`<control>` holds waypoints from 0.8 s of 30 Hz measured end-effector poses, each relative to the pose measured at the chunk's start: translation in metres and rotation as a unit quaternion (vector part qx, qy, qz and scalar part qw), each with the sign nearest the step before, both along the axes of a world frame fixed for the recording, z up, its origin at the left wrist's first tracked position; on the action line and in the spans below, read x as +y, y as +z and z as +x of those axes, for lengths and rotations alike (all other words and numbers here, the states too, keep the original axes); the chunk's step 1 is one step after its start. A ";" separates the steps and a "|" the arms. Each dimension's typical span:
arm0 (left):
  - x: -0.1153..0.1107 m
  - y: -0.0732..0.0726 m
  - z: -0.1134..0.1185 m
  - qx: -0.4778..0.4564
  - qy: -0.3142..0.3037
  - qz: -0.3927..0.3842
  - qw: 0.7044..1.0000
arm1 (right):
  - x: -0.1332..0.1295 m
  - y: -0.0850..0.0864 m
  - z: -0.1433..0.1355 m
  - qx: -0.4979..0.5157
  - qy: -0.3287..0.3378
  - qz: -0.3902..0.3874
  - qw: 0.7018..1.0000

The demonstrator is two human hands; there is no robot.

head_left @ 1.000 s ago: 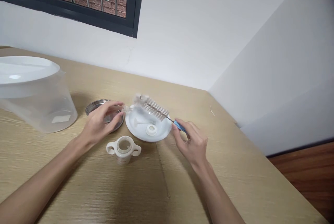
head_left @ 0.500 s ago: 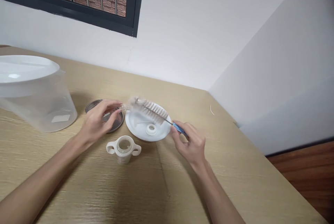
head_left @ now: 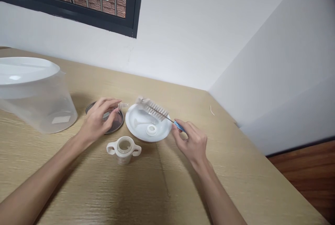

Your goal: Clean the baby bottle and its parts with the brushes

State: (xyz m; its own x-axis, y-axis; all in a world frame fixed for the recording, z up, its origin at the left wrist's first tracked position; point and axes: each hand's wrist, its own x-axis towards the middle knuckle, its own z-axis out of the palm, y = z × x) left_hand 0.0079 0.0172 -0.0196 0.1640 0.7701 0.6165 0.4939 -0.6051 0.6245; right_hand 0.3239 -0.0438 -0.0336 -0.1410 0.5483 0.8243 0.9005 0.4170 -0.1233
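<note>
My right hand (head_left: pixel 190 141) is closed round the blue handle of a bottle brush (head_left: pixel 155 109), whose pale bristles slant up to the left above a white plate (head_left: pixel 131 127). Between the fingers of my left hand (head_left: pixel 101 118) is a small clear ribbed piece (head_left: pixel 123 105), its kind too small to tell. It points at the brush tip, with a gap between them. In the plate lie a white ring (head_left: pixel 151 130) and a thin pale stick-like piece (head_left: pixel 142 123). Nearer to me a white two-handled cup (head_left: pixel 124 151) stands upright with its top uncovered.
A dark round dish (head_left: pixel 117 123) lies under my left hand. A large translucent bin with a white lid (head_left: pixel 39 102) stands at the left. A thin wire-like rod (head_left: pixel 162 171) lies in front of the plate. A small white strip (head_left: pixel 212 110) is at the right, before the wall.
The brush tip has come apart from the clear ribbed piece, leaving a gap. My left hand has moved slightly left and up. The cup and plate have stayed put.
</note>
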 end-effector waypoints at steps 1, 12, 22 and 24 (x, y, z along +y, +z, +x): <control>0.000 0.001 0.001 -0.014 0.002 -0.018 1.000 | 0.000 0.000 0.001 0.011 -0.008 0.009 1.000; 0.000 0.017 0.003 -0.274 -0.029 -0.296 0.915 | -0.001 0.000 -0.004 0.012 0.024 0.017 0.999; 0.027 0.010 -0.051 0.120 0.170 -0.093 0.974 | 0.003 -0.003 0.004 0.072 -0.031 0.023 0.997; 0.033 0.003 -0.055 0.160 0.154 -0.077 0.972 | 0.005 -0.004 0.004 0.081 -0.044 0.018 0.996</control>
State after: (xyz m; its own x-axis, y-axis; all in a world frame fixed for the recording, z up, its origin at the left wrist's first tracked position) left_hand -0.0474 0.0497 -0.0164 0.0754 0.8925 0.4447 0.8206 -0.3089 0.4808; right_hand 0.3275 -0.0390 -0.0378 0.0424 0.5223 0.8517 0.9031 0.3447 -0.2563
